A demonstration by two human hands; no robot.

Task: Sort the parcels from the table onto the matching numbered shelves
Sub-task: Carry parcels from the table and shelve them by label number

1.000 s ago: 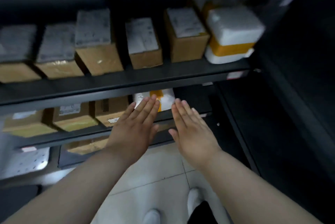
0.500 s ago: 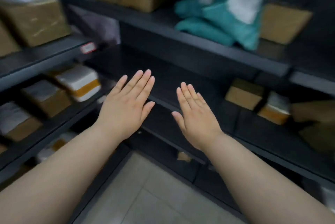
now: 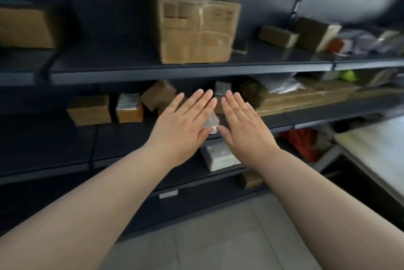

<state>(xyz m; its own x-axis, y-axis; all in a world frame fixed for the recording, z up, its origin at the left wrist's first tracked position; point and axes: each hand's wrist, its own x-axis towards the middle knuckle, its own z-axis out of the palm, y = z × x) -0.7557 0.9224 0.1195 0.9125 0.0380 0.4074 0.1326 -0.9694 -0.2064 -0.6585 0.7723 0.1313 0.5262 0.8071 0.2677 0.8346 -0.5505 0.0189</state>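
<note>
Before dark shelves [image 3: 192, 68], two flat empty hands [image 3: 181, 129]

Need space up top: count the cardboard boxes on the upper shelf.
4: a box at the left edge, the large box in the middle, a low box right of it, a taller box beyond that. The blurred clutter at far right may hide more.

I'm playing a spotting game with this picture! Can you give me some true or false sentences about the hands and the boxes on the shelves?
1. Both hands, left hand and right hand, are open and flat. True.
2. The left hand is holding a box. False: it holds nothing.
3. A big cardboard box sits on the upper shelf. True.
4. The floor is covered with parcels. False: the tiles in view are bare.
</note>
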